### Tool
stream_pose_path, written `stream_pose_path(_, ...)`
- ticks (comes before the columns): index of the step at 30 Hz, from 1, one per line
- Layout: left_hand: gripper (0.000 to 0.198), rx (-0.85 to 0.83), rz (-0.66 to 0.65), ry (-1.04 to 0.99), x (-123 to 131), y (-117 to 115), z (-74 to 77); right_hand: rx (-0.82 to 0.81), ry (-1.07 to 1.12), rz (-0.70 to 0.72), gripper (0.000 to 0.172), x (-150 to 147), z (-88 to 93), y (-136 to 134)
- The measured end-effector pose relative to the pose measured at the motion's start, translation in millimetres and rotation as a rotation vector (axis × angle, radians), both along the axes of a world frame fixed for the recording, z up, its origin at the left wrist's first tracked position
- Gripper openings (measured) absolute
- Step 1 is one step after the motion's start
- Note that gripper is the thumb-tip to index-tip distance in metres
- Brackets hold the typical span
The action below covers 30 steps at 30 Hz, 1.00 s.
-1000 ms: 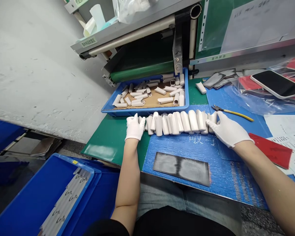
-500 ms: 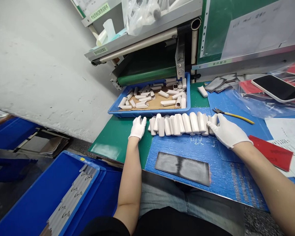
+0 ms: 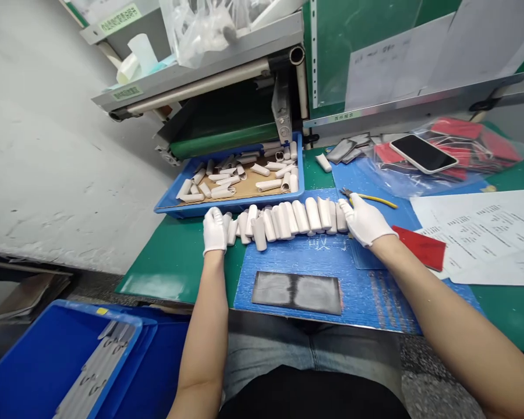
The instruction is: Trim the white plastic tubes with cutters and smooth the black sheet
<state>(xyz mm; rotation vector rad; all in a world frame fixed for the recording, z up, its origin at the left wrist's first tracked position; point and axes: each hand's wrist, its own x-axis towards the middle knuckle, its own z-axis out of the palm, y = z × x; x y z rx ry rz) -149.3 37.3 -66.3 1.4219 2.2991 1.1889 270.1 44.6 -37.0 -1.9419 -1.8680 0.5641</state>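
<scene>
A row of several white tube-like sleeves (image 3: 283, 221) lies on its side across a blue mat (image 3: 305, 262), packed closely together. My left hand (image 3: 213, 231), in a white glove, presses against the row's left end. My right hand (image 3: 364, 220), also gloved, rests against the right end. Neither hand lifts the row. More of these white sleeves lie loose on brown cardboard in a blue tray (image 3: 231, 206) just beyond the row. A dark grey rectangular pad (image 3: 297, 293) sits on the mat nearer me.
Yellow-handled pliers (image 3: 369, 199) lie beyond my right hand. A smartphone (image 3: 421, 153) rests on a clear plastic bag, and a red card (image 3: 419, 247) and printed papers (image 3: 475, 233) lie to the right. A green-belted machine (image 3: 222, 139) stands behind the tray; a blue crate (image 3: 61, 361) sits low left.
The view has pulled back and the scene has shifted left. My left hand, a little apart from the row half a second ago, now touches its end.
</scene>
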Motion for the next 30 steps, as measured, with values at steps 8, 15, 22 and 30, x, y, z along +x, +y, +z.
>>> stream_pose_path(8, 0.05, 0.231, 0.15, 0.076, 14.6, -5.4, 14.9, 0.12, -0.125, -0.05, 0.052, 18.7, 17.9, -0.3)
stream_pose_path(15, 0.035, 0.439, 0.02, 0.138, 23.1, -9.4, 16.5, 0.132, -0.46, -0.061, 0.051, 16.4, 23.7, -6.6)
stream_pose_path(22, 0.029, 0.557, -0.05, 0.231, 16.7, -4.7, 16.5, 0.097, -0.505, -0.101, 0.051, 23.4, 13.4, 1.1)
stream_pose_path(30, 0.028, 0.594, -0.134, 0.298, 22.3, -1.2, 10.6, -0.034, -0.488, -0.162, 0.057, 29.1, -0.6, 2.2)
